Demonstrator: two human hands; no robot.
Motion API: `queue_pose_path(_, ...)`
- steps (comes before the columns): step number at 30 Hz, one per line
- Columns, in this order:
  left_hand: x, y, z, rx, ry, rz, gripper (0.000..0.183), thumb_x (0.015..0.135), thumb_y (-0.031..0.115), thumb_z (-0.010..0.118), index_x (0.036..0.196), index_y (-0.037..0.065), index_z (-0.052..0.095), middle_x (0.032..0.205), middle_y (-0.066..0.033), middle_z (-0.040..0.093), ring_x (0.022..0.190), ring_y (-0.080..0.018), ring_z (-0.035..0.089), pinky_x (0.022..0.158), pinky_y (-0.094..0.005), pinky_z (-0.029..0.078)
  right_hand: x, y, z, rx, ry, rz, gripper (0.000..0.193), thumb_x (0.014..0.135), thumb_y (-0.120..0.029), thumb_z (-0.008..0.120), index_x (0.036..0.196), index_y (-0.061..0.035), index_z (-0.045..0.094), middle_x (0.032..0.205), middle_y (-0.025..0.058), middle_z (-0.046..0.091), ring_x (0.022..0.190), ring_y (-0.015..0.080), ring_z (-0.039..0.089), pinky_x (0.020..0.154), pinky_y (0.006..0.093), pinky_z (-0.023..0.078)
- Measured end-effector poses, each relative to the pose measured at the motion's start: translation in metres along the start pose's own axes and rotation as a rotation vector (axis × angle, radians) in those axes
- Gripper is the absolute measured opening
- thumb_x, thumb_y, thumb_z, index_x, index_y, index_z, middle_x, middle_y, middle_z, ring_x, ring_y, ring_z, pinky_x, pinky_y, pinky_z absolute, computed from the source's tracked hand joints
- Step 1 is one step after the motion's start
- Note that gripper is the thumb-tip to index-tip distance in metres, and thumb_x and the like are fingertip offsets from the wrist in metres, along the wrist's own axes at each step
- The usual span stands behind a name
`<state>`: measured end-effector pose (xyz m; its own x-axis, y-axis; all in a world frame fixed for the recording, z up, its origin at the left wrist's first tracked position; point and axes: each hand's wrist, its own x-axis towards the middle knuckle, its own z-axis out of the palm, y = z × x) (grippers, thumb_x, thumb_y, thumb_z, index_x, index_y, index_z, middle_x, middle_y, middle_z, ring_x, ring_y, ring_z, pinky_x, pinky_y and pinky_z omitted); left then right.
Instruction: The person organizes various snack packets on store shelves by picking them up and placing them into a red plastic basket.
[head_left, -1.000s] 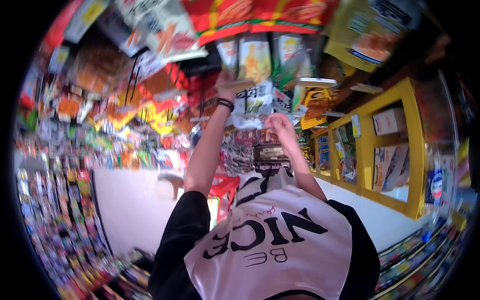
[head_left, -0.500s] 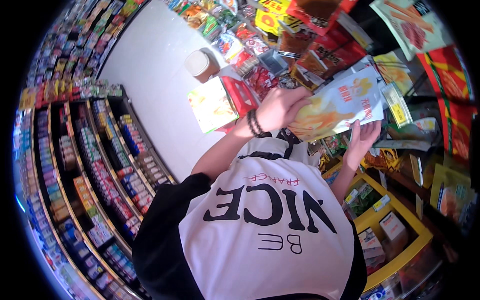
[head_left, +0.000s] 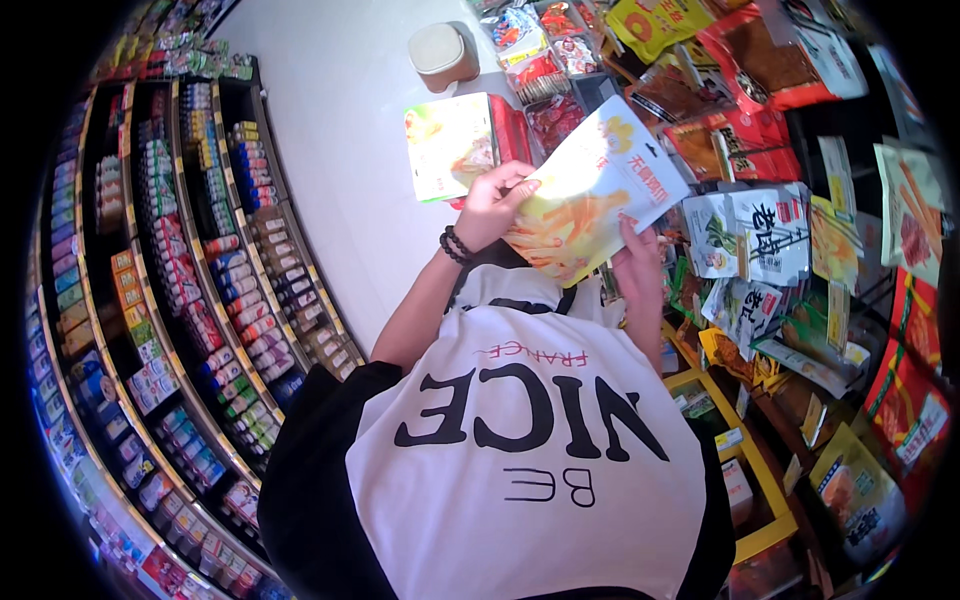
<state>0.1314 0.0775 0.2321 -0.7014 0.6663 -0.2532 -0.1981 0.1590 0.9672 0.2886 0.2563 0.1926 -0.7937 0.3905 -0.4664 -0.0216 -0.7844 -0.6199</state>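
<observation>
A flat snack pouch [head_left: 605, 190], pale white with yellow-orange food pictured on it, is held tilted in front of my chest. My left hand [head_left: 495, 208], with dark beads at the wrist, pinches its left edge, thumb on the front. At the lower right edge, my right hand [head_left: 640, 262] grips the same pouch, its fingers partly hidden behind it. Just beyond my left hand, on the floor side, is a red box [head_left: 510, 135] with a light green-and-white picture panel [head_left: 448, 148] facing up.
Hanging snack packets crowd the right, among them a white pouch [head_left: 745, 235] and a red one [head_left: 735, 140]. A yellow-framed rack [head_left: 770, 490] stands by my right side. Shelves of bottles [head_left: 240, 290] line the left. A beige stool [head_left: 443, 55] stands on the pale floor.
Both hands have drawn the pouch leftward, away from the hanging packets, and tilted it more upright. White packets behind it now show. The whole view has shifted as my head turned.
</observation>
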Motion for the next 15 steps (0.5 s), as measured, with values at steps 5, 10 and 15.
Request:
queue_pose_path(5,-0.002,-0.025,-0.050,-0.319,0.157,0.015,0.017,0.086,0.009,0.057,0.102,0.001,0.058,0.091,-0.0013,0.061,0.081,-0.0062,0.056,0.075,-0.0214,0.045,0.023,0.046,0.026,0.172,0.003,0.161,0.038,0.091,-0.007,0.046,0.127,-0.0040,0.036,0.123,0.0079,0.047,0.114,0.0193,0.047,0.096,0.0360,0.040)
queue_pose_path(10,-0.006,-0.037,-0.087,-0.398,0.164,-0.188,0.027,0.084,0.006,0.057,0.110,0.001,0.056,0.096,-0.0041,0.062,0.091,-0.0076,0.056,0.082,-0.0229,0.043,0.049,0.068,0.045,0.146,0.017,0.244,0.040,0.091,-0.012,0.047,0.128,-0.0046,0.034,0.126,0.0091,0.044,0.117,0.0219,0.043,0.100,0.0384,0.035)
queue_pose_path(15,-0.007,-0.070,-0.116,-0.230,0.073,-0.263,0.034,0.081,-0.001,0.058,0.114,-0.001,0.051,0.098,-0.0064,0.063,0.085,-0.0090,0.058,0.075,-0.0219,0.046,0.086,0.089,0.068,0.176,0.044,0.302,0.034,0.090,-0.013,0.051,0.121,-0.0043,0.041,0.119,0.0066,0.050,0.110,0.0189,0.049,0.094,0.0350,0.040)
